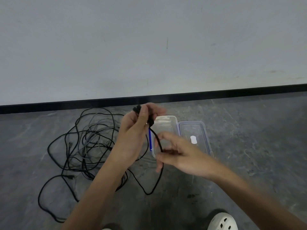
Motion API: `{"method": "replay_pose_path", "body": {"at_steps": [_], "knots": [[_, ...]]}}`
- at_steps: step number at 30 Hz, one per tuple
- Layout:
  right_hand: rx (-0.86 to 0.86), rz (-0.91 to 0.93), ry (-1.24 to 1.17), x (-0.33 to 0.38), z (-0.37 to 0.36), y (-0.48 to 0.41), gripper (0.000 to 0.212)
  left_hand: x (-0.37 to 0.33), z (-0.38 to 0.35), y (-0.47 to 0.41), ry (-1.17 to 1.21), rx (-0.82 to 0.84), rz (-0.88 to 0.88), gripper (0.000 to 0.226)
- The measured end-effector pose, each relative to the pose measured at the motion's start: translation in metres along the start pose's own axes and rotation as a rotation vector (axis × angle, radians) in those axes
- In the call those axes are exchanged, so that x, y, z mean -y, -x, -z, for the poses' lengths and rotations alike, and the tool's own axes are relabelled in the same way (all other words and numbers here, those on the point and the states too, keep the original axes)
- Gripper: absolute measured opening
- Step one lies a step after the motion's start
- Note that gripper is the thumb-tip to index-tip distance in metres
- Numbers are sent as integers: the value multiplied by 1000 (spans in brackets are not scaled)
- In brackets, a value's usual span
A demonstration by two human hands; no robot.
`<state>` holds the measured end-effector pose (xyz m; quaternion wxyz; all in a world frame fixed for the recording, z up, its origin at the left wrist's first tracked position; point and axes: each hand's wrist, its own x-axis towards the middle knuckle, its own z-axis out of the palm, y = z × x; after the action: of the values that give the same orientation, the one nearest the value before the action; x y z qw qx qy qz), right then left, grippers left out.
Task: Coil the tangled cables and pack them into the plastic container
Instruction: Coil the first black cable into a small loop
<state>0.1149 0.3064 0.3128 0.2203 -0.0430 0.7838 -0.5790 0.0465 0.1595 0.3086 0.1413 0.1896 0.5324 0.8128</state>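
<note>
Currently my left hand (pixel 135 130) grips the black cable coil (pixel 150 122), my right hand (pixel 180 156) pinches its strand (pixel 157 140); the floor tangle (pixel 93 140) may snag, pulling loops loose.

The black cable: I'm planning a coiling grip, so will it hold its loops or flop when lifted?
Probably floppy: the cable sags in a loose loop toward the floor below the right hand. Likely light, since a fingertip pinch carries it. Its wraps would probably spring loose unless gripped, as the left hand clamps them.
</note>
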Motion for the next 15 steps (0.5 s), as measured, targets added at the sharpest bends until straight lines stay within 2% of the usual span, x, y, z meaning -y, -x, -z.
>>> {"method": "replay_pose_path", "body": {"at_steps": [4, 9, 12, 15], "knots": [[-73, 42, 24, 2, 1, -1, 14, 4, 2, 1, -316, -61, 9, 31], [-193, 142, 100, 9, 8, 3, 26, 4, 4, 0, -660, 113, 118, 29], [-191, 154, 115, 10, 13, 5, 19, 1, 0, 4, -702, 212, 218, 41], [-198, 161, 145, 7, 19, 9, 16, -5, -3, 7, -671, 230, 301, 46]]}}
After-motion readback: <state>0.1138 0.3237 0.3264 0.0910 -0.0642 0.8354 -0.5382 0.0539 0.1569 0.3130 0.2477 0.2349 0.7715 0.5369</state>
